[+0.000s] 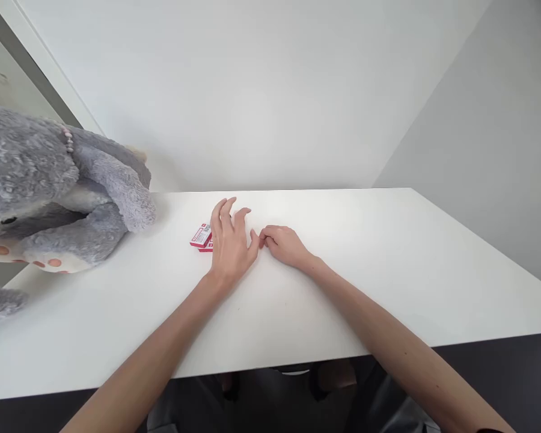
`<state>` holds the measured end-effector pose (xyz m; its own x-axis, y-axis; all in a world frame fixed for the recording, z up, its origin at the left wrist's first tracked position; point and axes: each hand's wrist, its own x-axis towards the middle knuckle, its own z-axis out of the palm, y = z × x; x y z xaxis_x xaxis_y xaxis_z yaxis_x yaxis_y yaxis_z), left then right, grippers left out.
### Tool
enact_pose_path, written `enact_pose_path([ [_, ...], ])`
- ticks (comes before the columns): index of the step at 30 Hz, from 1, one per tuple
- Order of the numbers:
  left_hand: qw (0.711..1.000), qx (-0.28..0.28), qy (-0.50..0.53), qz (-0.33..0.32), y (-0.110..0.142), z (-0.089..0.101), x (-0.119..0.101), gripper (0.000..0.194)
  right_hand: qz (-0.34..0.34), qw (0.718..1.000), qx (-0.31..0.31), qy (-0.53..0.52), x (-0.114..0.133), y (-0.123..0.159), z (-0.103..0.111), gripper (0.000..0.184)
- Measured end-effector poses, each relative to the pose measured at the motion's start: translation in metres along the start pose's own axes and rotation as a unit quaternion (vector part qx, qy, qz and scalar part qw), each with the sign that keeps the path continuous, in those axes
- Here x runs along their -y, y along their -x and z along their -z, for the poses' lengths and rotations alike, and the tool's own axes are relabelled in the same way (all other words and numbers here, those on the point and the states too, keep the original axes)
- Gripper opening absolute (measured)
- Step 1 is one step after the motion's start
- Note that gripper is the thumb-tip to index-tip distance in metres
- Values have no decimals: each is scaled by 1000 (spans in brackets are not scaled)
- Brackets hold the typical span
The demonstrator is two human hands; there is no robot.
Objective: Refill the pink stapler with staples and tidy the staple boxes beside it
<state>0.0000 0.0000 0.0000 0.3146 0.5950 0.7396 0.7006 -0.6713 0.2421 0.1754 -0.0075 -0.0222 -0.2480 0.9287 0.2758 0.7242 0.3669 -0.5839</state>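
Observation:
My left hand hovers over or rests on the white table, its fingers bent and spread apart with nothing seen between them. Just left of it, partly covered by it, lie small flat red-and-white boxes, one overlapping another; their printed labels are too small to read. To the right, my right hand lies on the tabletop with its fingers curled together. Its fingertips come close to my left thumb. Whatever those fingers hold, if anything, is hidden.
A large grey plush toy with a bead string sits at the table's left end. Behind the table rises a white wall, and a grey wall stands at the right. The table's front edge crosses below my forearms.

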Motion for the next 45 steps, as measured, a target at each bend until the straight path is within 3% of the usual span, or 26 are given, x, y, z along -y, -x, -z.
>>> enact_pose_path([
  [5, 1000, -3, 14, 27, 2, -4, 5, 42, -4, 1000, 1, 0, 0, 0, 0, 39],
  [11, 996, 44, 29, 69, 3, -4, 8, 33, -8, 1000, 2, -6, 1, 0, 1, 38],
  [18, 995, 81, 40, 49, 3, -4, 8, 35, -6, 1000, -8, -12, 2, 1, 1, 37],
  [21, 993, 83, 79, 19, 4, -3, 6, 36, 5, 998, -60, -25, 2, 1, -1, 33],
  [26, 983, 90, 153, -45, 4, -3, 0, 41, 33, 977, -204, -50, 4, 1, -3, 37],
  [28, 978, 103, 174, -56, 4, -2, -2, 44, 48, 973, -223, -47, 6, 2, -2, 41],
  [32, 972, 104, 200, -60, 4, 0, -4, 47, 71, 981, -176, -40, 7, 3, 2, 50],
  [36, 973, 100, 198, -57, 4, 0, -3, 50, 101, 986, -127, -50, 6, 2, 3, 43],
  [40, 978, 89, 186, -44, 5, -3, -3, 50, 80, 986, -134, -54, 4, 2, 1, 40],
  [45, 986, 82, 143, 33, 5, -4, -3, 60, 22, 983, -161, -91, 0, 0, -1, 39],
])
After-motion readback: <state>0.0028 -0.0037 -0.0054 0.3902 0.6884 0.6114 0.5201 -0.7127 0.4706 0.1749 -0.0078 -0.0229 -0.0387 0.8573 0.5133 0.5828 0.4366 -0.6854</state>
